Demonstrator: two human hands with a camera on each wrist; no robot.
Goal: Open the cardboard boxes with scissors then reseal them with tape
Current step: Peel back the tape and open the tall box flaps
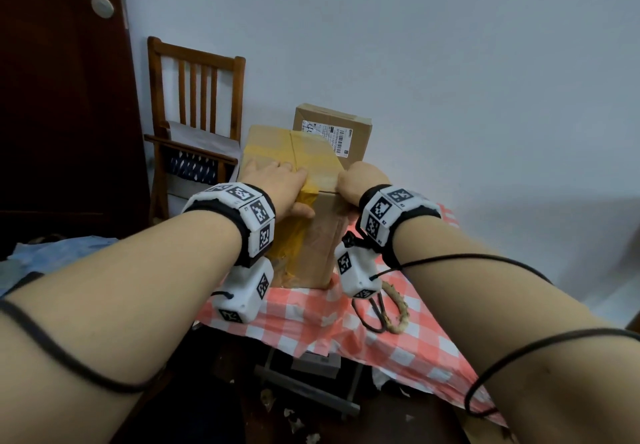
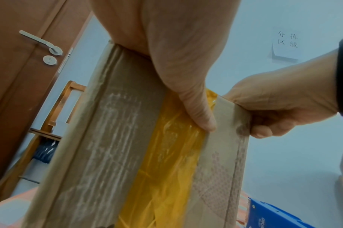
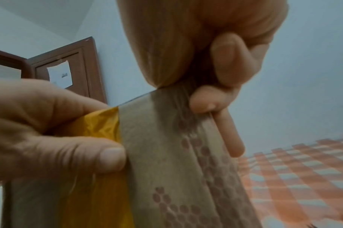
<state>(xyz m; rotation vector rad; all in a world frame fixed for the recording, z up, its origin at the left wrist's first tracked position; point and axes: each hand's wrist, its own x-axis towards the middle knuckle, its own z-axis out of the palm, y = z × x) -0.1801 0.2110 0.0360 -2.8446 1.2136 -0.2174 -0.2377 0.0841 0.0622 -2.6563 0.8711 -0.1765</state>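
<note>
The table (image 1: pixel 433 350), under a red-and-white checked cloth, carries 2 cardboard boxes. The larger, near box (image 1: pixel 322 246) stands upright at the table's front edge; the second box (image 1: pixel 360 138), with a printed shipping label, stands just behind it against the wall. A wooden chair (image 1: pixel 194 97) sits to the left, beside a dark door.

Yellow tape (image 1: pixel 294 235) runs across the near box's top seam and down its front face, wrinkled lower down. The left hand (image 1: pixel 277 183) lies flat on the top with fingers straight, while its thumb (image 2: pixel 198 111) presses the tape at the upper front edge. The right hand (image 1: pixel 363 180) clamps the box's top right corner: the thumb lies on top and the curled fingers (image 3: pixel 231 64) hook over the right side, gripping the cardboard.

The scissors (image 1: pixel 377 312) lie on the cloth just right of the box's base, beside a braided ring, untouched by either hand. A blue object shows at the lower right of the left wrist view; what it is cannot be told.

This looks like the resealing step on box 1, smoothing the strip down. The next move probably calls for running the thumb firmly down the front to flatten the wrinkles while the right hand steadies the box against tipping.
</note>
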